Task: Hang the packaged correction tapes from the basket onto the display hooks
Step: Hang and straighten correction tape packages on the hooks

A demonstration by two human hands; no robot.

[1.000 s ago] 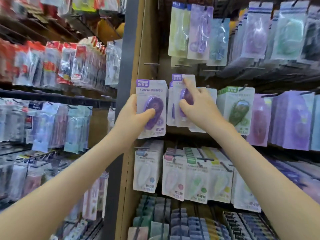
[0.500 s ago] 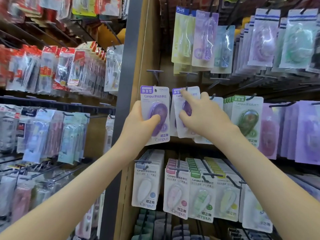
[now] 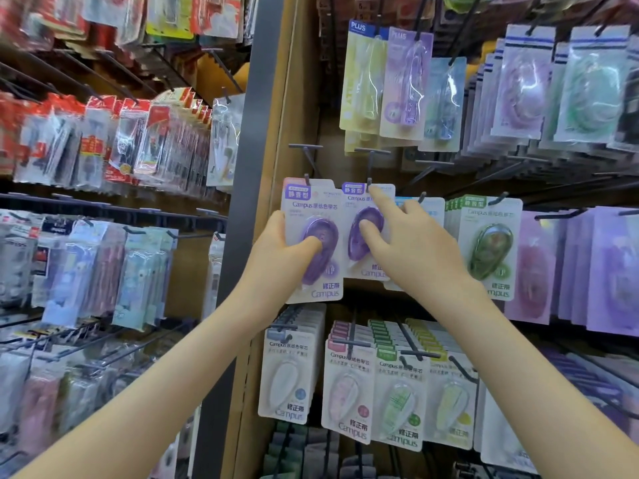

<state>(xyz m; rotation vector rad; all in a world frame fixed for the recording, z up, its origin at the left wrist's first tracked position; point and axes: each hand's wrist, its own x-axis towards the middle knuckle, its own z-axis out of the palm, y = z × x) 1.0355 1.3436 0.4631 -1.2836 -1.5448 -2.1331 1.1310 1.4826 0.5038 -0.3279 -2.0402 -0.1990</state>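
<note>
Two purple correction tape packages are up at the middle hook row. My left hand (image 3: 276,261) grips the left package (image 3: 313,206) by its side, thumb on the blister; its top edge is at a hook tip (image 3: 306,177). My right hand (image 3: 415,250) pinches the second purple package (image 3: 356,202), thumb on the blister and index finger stretched up to its hang hole at a hook (image 3: 369,182). The basket is out of view.
A green tape package (image 3: 491,243) hangs right of my hands, with lilac packs beyond. White Campus tape packs (image 3: 349,385) fill the row below and long pastel packs (image 3: 408,81) the row above. Bare hooks (image 3: 306,146) jut out above the purple packages. A grey post (image 3: 249,202) borders stationery racks on the left.
The left package has been turned upright and brought up to the far-left hook. My right index finger has slid to the top of the second package at its hook.
</note>
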